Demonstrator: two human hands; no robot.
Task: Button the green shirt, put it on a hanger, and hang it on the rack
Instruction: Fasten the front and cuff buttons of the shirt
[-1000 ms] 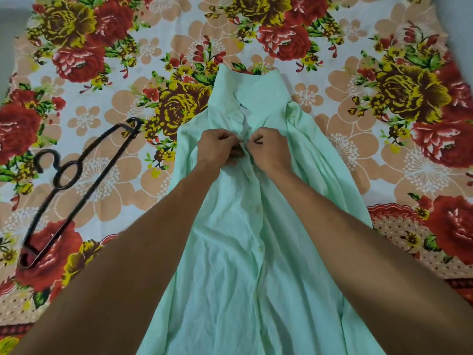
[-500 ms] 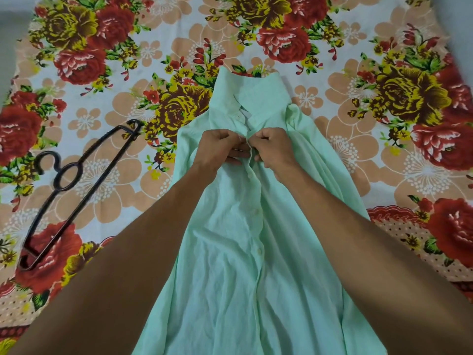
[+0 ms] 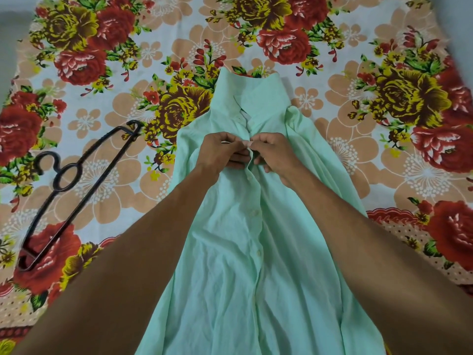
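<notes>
At frame centre, the left hand point(image 3: 222, 151) and right hand point(image 3: 274, 152) pinch the crinkled green shirt point(image 3: 230, 265) placket; their fingers hide the button. Left, a thin black hanger point(image 3: 76, 190) lies on floral cloth point(image 3: 358, 155).

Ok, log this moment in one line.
buttoning | left hand, right hand: pinch green shirt placket below collar | hanger: lying left, untouched

floral bedsheet point(image 3: 320, 42), grey surface point(image 3: 10, 21) at corners
</notes>
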